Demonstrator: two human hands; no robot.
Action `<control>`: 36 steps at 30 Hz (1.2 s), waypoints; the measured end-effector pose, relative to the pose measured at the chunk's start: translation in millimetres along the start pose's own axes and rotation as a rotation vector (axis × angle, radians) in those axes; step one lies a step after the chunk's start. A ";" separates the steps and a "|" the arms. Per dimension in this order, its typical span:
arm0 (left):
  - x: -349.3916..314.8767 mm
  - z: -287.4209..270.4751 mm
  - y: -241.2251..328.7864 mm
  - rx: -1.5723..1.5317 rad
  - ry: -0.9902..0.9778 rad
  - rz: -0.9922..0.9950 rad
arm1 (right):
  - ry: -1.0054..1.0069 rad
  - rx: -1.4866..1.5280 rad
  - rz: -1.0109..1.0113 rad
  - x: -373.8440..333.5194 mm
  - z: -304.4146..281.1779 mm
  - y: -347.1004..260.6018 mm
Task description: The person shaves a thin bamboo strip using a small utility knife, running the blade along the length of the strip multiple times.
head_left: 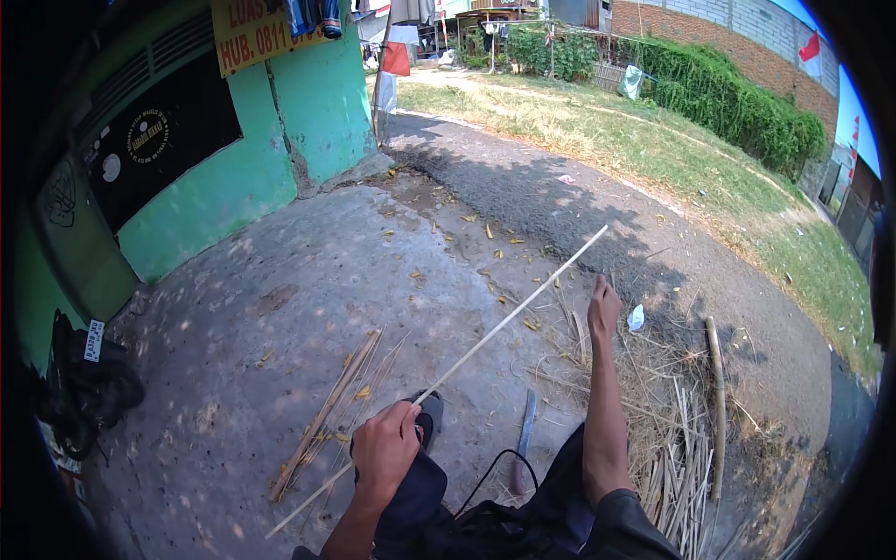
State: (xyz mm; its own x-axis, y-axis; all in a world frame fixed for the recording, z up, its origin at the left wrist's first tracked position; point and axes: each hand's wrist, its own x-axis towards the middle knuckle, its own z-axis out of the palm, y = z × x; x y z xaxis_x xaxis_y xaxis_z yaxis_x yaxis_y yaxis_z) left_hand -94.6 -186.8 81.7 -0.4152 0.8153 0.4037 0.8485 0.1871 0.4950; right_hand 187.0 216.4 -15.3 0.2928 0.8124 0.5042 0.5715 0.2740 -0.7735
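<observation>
Left hand (385, 448) fingers wrapped round a long bamboo strip (509, 317), right hand (604, 306) fingers loosely curled, touching dry bamboo scraps (653, 373).

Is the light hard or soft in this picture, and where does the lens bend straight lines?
Head view: hard sunlight, with a broad dappled shadow across the ground; the long thin stick in the left hand looks sharp and nearly straight; the green wall curves toward the rim; the corners are black.
</observation>
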 end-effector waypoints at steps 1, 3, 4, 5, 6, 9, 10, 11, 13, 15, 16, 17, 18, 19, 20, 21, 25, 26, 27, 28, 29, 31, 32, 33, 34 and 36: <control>-19.2 -17.1 -18.9 -0.017 -0.013 -0.059 | 0.058 -0.073 0.068 18.1 -13.3 48.7; -53.7 -49.5 -65.9 0.015 -0.057 -0.197 | -0.020 -0.230 0.161 36.4 -49.7 128.0; -64.6 -54.7 -91.3 0.033 -0.105 -0.256 | -0.066 -0.217 0.237 51.7 -91.2 182.6; -77.4 -56.6 -116.3 0.005 -0.057 -0.265 | -0.134 -0.202 0.315 58.0 -119.6 210.4; -103.0 -71.7 -134.7 0.050 0.002 -0.323 | -0.323 0.106 0.606 36.5 -114.1 193.9; -148.2 -82.9 -184.8 0.041 0.222 -0.234 | -0.506 0.389 0.835 -0.1 -150.6 164.6; -155.8 -79.8 -188.3 0.018 0.199 -0.235 | -0.486 0.536 0.877 -8.4 -173.8 173.5; -148.8 -80.1 -183.7 -0.048 0.193 -0.278 | -0.455 0.686 0.913 -17.2 -199.5 185.4; -133.9 -79.8 -168.4 -0.183 0.220 -0.312 | -0.377 0.706 0.896 -43.0 -233.7 199.6; -116.9 -80.0 -147.5 -0.255 0.116 -0.358 | -0.305 0.785 0.868 -72.5 -265.0 207.8; -110.0 -79.8 -136.6 -0.315 0.030 -0.413 | -0.285 0.782 0.876 -84.7 -276.4 208.8; -104.8 -78.8 -125.8 -0.307 0.011 -0.405 | -0.219 0.782 0.892 -101.8 -281.0 202.3; -100.7 -76.3 -114.0 -0.362 0.005 -0.391 | -0.149 0.779 0.905 -117.9 -286.6 197.3; -97.2 -73.0 -101.4 -0.419 -0.005 -0.377 | -0.121 0.754 0.871 -133.6 -294.0 195.8; -93.7 -71.9 -88.0 -0.415 -0.028 -0.367 | -0.099 0.750 0.886 -152.1 -298.5 193.4; -89.6 -71.0 -73.7 -0.472 -0.032 -0.338 | -0.092 0.746 0.872 -168.3 -301.8 191.2; -77.7 -59.5 -36.3 -0.535 -0.034 -0.206 | -0.080 0.746 0.917 -228.0 -305.4 183.1; -75.5 -58.4 -29.1 -0.535 -0.050 -0.187 | -0.088 0.754 0.935 -239.5 -304.2 183.6; -75.6 -57.9 -24.4 -0.526 -0.050 -0.182 | -0.087 0.777 0.948 -249.4 -297.7 173.0; -76.1 -57.4 -20.7 -0.510 -0.071 -0.175 | -0.114 0.758 0.946 -258.2 -292.7 161.6; -77.4 -57.0 -17.7 -0.497 -0.086 -0.172 | -0.138 0.742 0.921 -263.2 -286.7 146.6; -77.3 -55.1 -6.6 -0.481 -0.133 -0.182 | -0.175 0.737 0.899 -268.6 -274.3 127.7; -78.0 -53.1 -1.2 -0.477 -0.189 -0.197 | -0.159 0.731 0.889 -269.7 -269.2 120.9; -77.7 -47.2 3.1 -0.506 -0.183 -0.137 | -0.157 0.724 0.881 -270.3 -261.3 112.6; -78.9 -44.6 10.3 -0.485 -0.207 -0.139 | -0.190 0.729 0.887 -269.8 -252.0 104.4; -80.2 -22.2 12.1 -0.605 -0.242 -0.097 | -0.173 0.819 0.831 -267.3 -239.6 83.8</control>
State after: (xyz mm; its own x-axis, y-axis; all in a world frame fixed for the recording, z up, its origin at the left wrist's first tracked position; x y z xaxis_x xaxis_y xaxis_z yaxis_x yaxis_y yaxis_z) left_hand -58.3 -262.0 72.5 -0.3352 0.9236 0.1862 0.4475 -0.0178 0.8941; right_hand 340.3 -101.1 -122.8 0.1993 0.9390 -0.2803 -0.4269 -0.1742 -0.8873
